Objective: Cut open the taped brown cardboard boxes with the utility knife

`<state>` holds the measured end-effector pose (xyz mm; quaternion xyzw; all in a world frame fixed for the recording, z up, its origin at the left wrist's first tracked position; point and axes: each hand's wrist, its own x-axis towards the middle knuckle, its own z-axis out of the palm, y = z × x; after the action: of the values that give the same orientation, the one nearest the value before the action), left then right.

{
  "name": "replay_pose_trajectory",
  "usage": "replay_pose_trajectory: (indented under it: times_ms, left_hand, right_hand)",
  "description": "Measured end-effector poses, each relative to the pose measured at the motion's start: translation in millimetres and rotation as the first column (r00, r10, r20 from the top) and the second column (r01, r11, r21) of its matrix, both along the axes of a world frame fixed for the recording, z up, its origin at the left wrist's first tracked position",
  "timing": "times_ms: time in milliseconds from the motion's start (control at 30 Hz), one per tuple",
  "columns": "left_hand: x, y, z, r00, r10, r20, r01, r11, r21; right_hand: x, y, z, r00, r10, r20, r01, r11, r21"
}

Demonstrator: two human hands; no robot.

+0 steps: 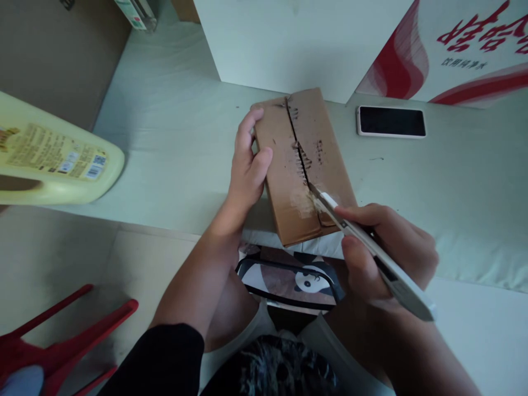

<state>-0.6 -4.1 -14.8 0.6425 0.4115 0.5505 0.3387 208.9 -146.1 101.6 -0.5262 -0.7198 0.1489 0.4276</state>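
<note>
A small brown cardboard box [330, 148] rests on the pale green cloth, its top seam dark and ragged with torn bits along it. My left hand [249, 165] grips the box's left side, thumb on the top face and fingers round the far corner. In my right hand [383, 247] is a white utility knife [388, 267], held between thumb and fingers. Its blade tip touches the seam near the box's front end, beside a scuffed, pale patch. What lies inside the box is hidden.
A phone [391, 122] lies right of the box. Behind stand a white carton [284, 44] and a red-and-white carton [462, 66]. At left is a yellow jug [53, 148]; below it, a red plastic object with legs [82, 330]. A bag with a panda print [284, 280] sits below the edge.
</note>
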Motion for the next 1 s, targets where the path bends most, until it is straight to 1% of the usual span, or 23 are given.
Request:
replay_pose_trajectory:
  times_ms: [100,200,300,400,567,633,800,1000]
  left_hand:
    - [-3,5,-9.3,1.000,-0.026,-0.004,0.026,0.998,0.065]
    - [-8,12,-22.1,0.997,-0.077,-0.022,0.079,0.988,0.135]
    - [-11,15,-28.8,0.994,-0.104,-0.041,0.110,0.980,0.167]
    - [-12,15,-28.2,0.993,-0.106,-0.041,0.112,0.976,0.184]
    - [-11,12,-25.5,0.993,-0.110,-0.032,0.114,0.977,0.177]
    - [-11,12,-25.6,0.994,-0.105,-0.037,0.110,0.977,0.181]
    - [-9,13,-26.7,0.995,-0.094,-0.040,0.100,0.977,0.190]
    - [-9,13,-29.2,0.995,-0.089,-0.035,0.094,0.975,0.199]
  right_hand:
    - [2,-1,0.1,0.999,-0.017,-0.031,0.018,1.000,0.006]
    - [0,1,3.1,1.000,0.009,-0.017,-0.009,1.000,0.007]
    - [-3,4,5.3,1.000,0.024,0.008,-0.024,1.000,0.004]
    - [-2,3,3.8,1.000,0.015,0.000,-0.015,1.000,-0.020]
    - [5,-4,-3.9,0.990,0.003,-0.143,-0.018,0.994,-0.105]
    - [6,-6,-5.4,0.985,-0.021,-0.173,-0.002,0.992,-0.130]
    - [5,-7,-3.7,0.986,-0.056,-0.154,0.036,0.991,-0.131]
    - [6,-9,-0.3,0.991,-0.065,-0.117,0.048,0.989,-0.140]
